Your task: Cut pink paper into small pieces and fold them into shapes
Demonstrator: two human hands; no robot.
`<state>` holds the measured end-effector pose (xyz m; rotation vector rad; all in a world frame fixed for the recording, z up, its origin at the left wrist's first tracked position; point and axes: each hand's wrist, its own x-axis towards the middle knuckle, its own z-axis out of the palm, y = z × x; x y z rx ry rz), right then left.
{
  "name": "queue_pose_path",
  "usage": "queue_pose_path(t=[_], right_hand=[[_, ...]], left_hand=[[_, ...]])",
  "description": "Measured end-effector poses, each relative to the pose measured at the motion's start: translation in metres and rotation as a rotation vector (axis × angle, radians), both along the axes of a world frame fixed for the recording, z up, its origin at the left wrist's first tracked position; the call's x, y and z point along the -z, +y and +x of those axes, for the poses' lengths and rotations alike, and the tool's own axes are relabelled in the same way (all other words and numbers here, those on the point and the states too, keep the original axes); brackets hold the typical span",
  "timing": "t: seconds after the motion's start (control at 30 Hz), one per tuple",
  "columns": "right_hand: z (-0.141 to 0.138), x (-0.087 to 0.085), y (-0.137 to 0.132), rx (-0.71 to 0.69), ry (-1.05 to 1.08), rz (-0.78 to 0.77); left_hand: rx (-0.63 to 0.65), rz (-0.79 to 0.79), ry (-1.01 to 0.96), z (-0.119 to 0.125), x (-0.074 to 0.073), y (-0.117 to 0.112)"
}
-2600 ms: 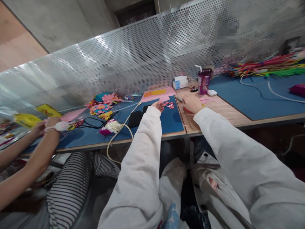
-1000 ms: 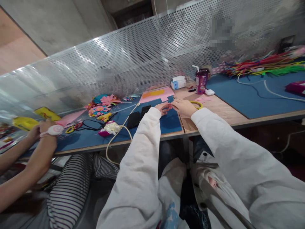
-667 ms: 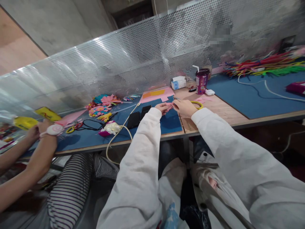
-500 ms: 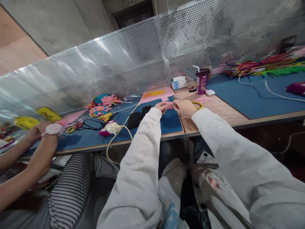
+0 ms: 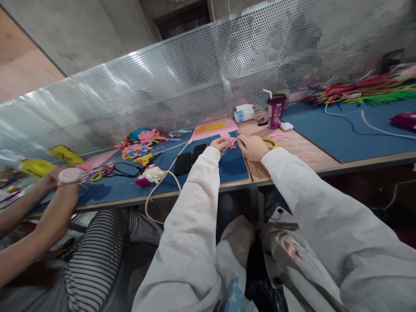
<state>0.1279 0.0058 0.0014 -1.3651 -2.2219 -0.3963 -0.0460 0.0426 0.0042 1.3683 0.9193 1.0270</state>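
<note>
Paper (image 5: 232,140), pink, small, partly hidden by fingers (image 5: 222,142)

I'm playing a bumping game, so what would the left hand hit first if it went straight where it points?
Just past the pink paper it pinches, the left hand would probably meet the right hand first, though depth is hard to judge.

From here I count two white-sleeved hands (image 5: 254,147), two phones (image 5: 183,163), one cup (image 5: 275,113), one straw (image 5: 268,92), one tissue pack (image 5: 243,114).
</note>
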Motion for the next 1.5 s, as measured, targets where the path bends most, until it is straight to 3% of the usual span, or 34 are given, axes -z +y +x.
queue_pose_path(t=[0.23,0.47,0.8,1.03,1.5], right_hand=[[0.000,-0.003,-0.003,0.060,0.002,-0.033],[-0.001,-0.004,-0.002,0.084,0.005,-0.059],[-0.002,-0.003,-0.001,0.132,0.083,-0.135],[-0.002,0.000,0.001,0.091,0.147,-0.157],[-0.002,0.003,0.005,0.036,0.208,-0.177]], left_hand=[[-0.072,-0.138,-0.016,0.007,-0.001,0.007],[-0.011,-0.004,0.012,0.002,0.006,0.008],[0.043,0.050,0.164,-0.002,0.013,0.016],[0.004,0.101,0.218,0.001,0.011,0.012],[-0.142,0.049,0.182,0.010,0.004,0.002]])
